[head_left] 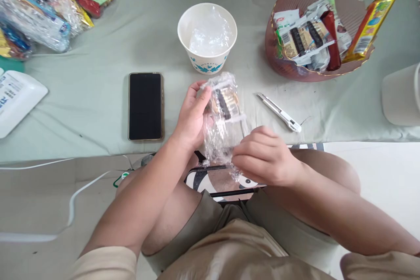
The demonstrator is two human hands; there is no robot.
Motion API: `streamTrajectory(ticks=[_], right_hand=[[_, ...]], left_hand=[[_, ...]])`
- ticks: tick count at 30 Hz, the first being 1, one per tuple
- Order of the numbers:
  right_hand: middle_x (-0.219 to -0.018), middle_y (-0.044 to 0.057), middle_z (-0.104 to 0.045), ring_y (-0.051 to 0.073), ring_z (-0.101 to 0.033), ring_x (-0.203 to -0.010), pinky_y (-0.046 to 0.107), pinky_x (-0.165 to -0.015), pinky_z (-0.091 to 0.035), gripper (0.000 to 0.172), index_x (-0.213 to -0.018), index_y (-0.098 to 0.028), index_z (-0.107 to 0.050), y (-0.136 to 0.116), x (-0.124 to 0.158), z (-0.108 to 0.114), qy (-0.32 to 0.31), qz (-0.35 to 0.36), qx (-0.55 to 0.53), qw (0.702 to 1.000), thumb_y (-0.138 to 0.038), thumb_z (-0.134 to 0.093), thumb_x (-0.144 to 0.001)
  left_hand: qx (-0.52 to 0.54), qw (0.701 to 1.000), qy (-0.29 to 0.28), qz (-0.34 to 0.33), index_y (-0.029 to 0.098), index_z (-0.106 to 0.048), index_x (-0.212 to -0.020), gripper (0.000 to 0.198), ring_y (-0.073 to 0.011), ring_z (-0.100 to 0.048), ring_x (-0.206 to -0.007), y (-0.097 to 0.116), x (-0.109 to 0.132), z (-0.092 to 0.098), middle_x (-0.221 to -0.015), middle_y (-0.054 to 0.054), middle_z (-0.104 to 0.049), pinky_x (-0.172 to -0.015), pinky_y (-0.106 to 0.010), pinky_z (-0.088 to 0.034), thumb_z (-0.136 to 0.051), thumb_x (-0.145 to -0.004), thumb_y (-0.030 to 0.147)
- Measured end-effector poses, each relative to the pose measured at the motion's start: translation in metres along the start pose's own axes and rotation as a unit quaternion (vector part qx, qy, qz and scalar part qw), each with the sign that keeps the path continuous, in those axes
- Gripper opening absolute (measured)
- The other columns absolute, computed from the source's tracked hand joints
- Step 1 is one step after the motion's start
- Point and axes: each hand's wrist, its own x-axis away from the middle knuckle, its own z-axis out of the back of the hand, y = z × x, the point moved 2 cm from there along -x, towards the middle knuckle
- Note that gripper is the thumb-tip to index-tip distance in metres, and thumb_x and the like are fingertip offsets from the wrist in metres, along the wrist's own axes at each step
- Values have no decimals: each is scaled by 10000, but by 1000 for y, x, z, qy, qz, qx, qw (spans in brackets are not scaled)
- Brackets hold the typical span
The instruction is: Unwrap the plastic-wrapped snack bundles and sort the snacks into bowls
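Over the table's front edge, my left hand point(194, 116) grips a small wrapped snack point(226, 101) with a dark band across its label. Loose clear plastic wrap point(219, 142) surrounds the snack and hangs down below it. My right hand point(264, 156) is closed on the lower right part of that wrap, its fingertips partly hidden. Just beyond stands a white paper cup point(210, 62) with blue print, holding crumpled clear plastic point(211, 35). A white utility knife point(278, 113) lies to the right of the wrap.
A ridged pink bowl point(274, 59) of packaged snacks stands at back right, a yellow packet point(374, 26) leaning over its rim. A phone point(145, 106) lies left of my hands. Snack packets point(39, 13) pile up at back left. A white container point(402, 94) sits far right.
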Motion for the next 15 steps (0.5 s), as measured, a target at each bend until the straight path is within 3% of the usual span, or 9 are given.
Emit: streamTrajectory(ticks=[2, 3, 6, 8, 11, 13, 15], right_hand=[[-879, 30, -750, 171, -637, -760, 376, -698, -486, 133, -921, -206, -624, 1, 1, -1, -44, -7, -74, 996, -247, -549, -1022], [-859, 35, -731, 175, -622, -747, 383, -695, -486, 201, -915, -209, -619, 3, 1, 1, -24, -18, -111, 993, -321, -511, -1042], [-873, 45, -654, 196, -615, -815, 388, -724, -518, 249, -977, -243, -620, 21, 6, 11, 139, -145, -169, 965, -449, -496, -1043], [-1054, 60, -640, 204, -642, -922, 369, -738, -556, 226, -1147, -285, -592, 33, 10, 9, 204, -289, -195, 915, -444, -622, -989], [-1218, 74, -605, 193, -655, -917, 338, -687, -575, 615, -1369, -327, -435, 42, 10, -8, 137, -426, -312, 838, -470, -775, -877], [-1086, 42, -601, 162, -602, -799, 312, -630, -534, 666, -1301, -301, -430, 42, 7, -19, 81, -453, -367, 808, -469, -845, -808], [-954, 11, -560, 141, -532, -732, 293, -587, -475, 629, -1145, -273, -447, 41, 4, -24, 77, -478, -360, 797, -437, -900, -742]], left_hand=[[-22, 1000, -19, -1, 262, -573, -1066, 386, -152, -699, -812, 0, 1, 0, -888, 23, -648, -732, -280, -584, -846, -854, 433], [-34, 999, -32, 0, 266, -572, -1069, 418, -144, -683, -770, 0, 1, 0, -864, 29, -631, -702, -272, -574, -866, -833, 446], [-59, 994, -86, 27, 274, -572, -1075, 494, -116, -632, -701, 2, 3, 0, -865, 35, -601, -643, -253, -547, -902, -780, 493], [-72, 987, -138, 48, 284, -566, -1111, 572, -124, -639, -746, 2, 4, 0, -932, 21, -617, -663, -258, -558, -931, -731, 505], [-132, 967, -218, 25, 301, -546, -1196, 668, -183, -673, -937, -3, 7, 0, -1105, -28, -642, -784, -301, -589, -942, -697, 502], [-198, 947, -254, -11, 312, -512, -1267, 699, -213, -666, -1033, -9, 8, 0, -1210, -54, -615, -873, -348, -594, -911, -722, 489], [-260, 927, -263, -57, 328, -442, -1350, 758, -238, -644, -1137, -15, 10, 0, -1323, -76, -560, -936, -383, -589, -879, -743, 454]])
